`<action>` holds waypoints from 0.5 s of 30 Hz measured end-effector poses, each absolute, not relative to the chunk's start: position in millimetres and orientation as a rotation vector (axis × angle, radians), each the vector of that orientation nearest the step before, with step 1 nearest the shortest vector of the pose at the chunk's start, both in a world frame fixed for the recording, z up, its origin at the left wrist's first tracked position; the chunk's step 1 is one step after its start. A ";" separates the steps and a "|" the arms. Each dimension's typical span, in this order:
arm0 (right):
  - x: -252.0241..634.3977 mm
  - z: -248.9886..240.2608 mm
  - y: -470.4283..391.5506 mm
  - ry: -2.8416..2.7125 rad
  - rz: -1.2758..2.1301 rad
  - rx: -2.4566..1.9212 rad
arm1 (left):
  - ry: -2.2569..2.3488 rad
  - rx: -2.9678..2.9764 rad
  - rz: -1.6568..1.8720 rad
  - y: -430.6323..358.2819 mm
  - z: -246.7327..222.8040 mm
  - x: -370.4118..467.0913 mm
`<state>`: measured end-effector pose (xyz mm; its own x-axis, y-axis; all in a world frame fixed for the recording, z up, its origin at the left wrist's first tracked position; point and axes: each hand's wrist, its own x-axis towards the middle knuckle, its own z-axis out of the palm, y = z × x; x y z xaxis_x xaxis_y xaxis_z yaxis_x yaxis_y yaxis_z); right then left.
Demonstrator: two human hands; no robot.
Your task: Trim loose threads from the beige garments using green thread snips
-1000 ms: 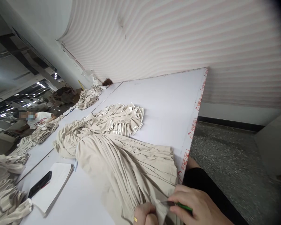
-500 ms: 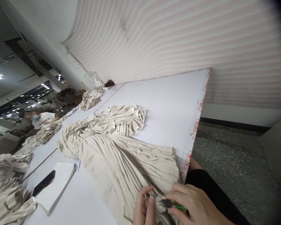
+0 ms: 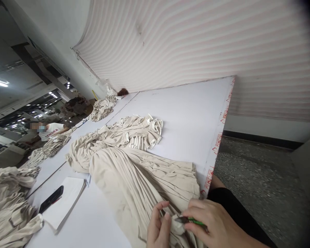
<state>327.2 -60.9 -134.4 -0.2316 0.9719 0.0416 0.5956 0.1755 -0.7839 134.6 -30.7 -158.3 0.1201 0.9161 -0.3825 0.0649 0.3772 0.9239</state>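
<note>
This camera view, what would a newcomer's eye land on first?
Probably the big heap of beige cloth, spread across the middle of the white table. Next, the bright green tool in the right hand, low in the picture. Overhead, the pink-striped sheet fills much of the top.

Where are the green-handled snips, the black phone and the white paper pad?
Green-handled snips (image 3: 197, 221): head view, on the green handle.
Black phone (image 3: 51, 199): head view, middle of its upper face.
White paper pad (image 3: 67, 204): head view, bare top sheet.
</note>
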 end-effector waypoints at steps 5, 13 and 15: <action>328.3 -128.4 -60.7 -2.004 0.836 -1.464 | 1.248 0.916 0.751 -27.5 -156.4 135.2; 333.6 -138.7 -63.0 -1.799 0.920 -1.480 | 1.345 1.181 0.639 -23.0 -149.1 118.3; 341.9 -148.8 -68.8 -1.687 0.975 -1.500 | 1.460 1.522 0.476 -22.5 -147.4 100.5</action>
